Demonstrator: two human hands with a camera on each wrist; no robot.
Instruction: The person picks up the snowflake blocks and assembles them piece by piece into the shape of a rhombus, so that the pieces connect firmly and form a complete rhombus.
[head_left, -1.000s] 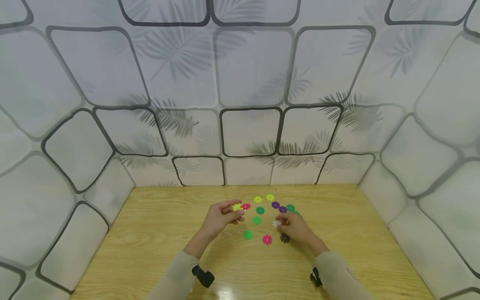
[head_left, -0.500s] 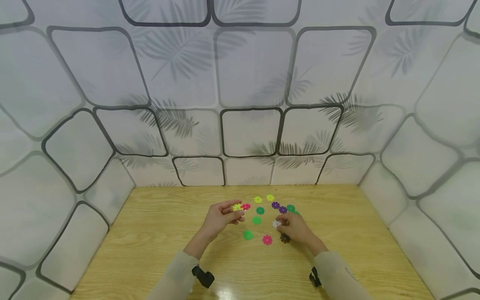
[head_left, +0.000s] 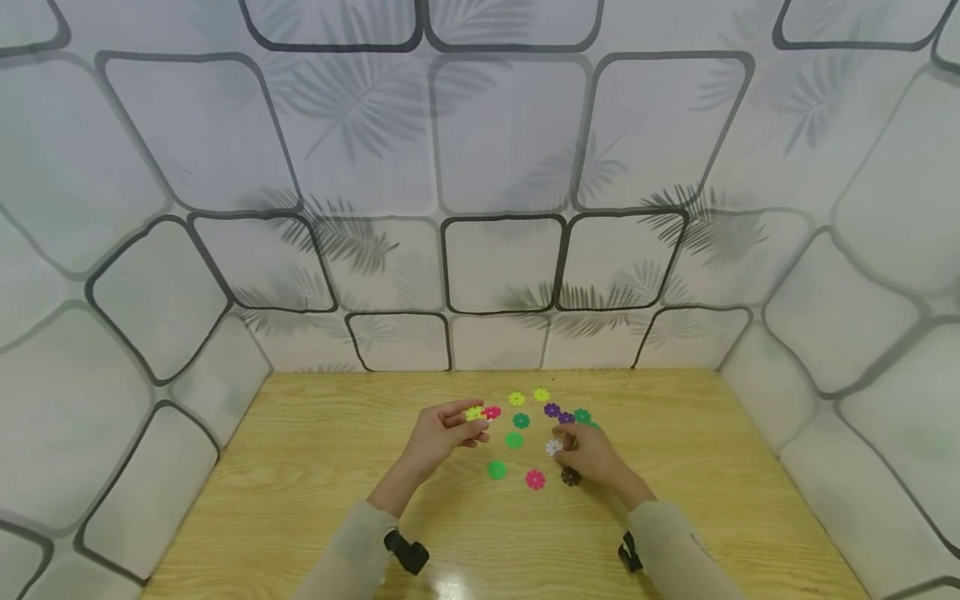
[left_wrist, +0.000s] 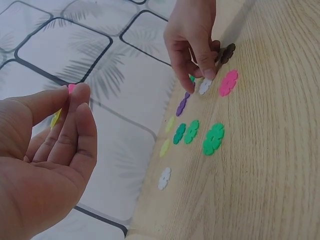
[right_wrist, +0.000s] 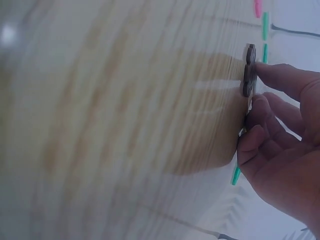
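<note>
My left hand (head_left: 441,437) is raised above the table and pinches a pink snowflake disc (head_left: 492,412) between thumb and fingertips. A yellow snowflake disc (head_left: 472,413) adjoins the pink one; in the left wrist view, fingers mostly hide the yellow disc (left_wrist: 55,119). My right hand (head_left: 594,456) is down at the table, thumb and forefinger at the edges of a white snowflake disc (head_left: 553,447). That white disc (left_wrist: 205,86) still lies at table level in the left wrist view. Close beside the right hand is a dark brown disc (head_left: 571,476).
Several loose discs lie around the hands: pink (head_left: 535,479), light green (head_left: 497,470), dark green (head_left: 521,421), purple (head_left: 552,410) and yellow (head_left: 542,395). Another white disc (left_wrist: 164,178) shows in the left wrist view. Patterned cloth walls (head_left: 495,342) enclose the wooden table (head_left: 322,467).
Both hands stay nearly in place. The right hand's fingers shift very slightly at the white disc; the loose discs have not moved.
</note>
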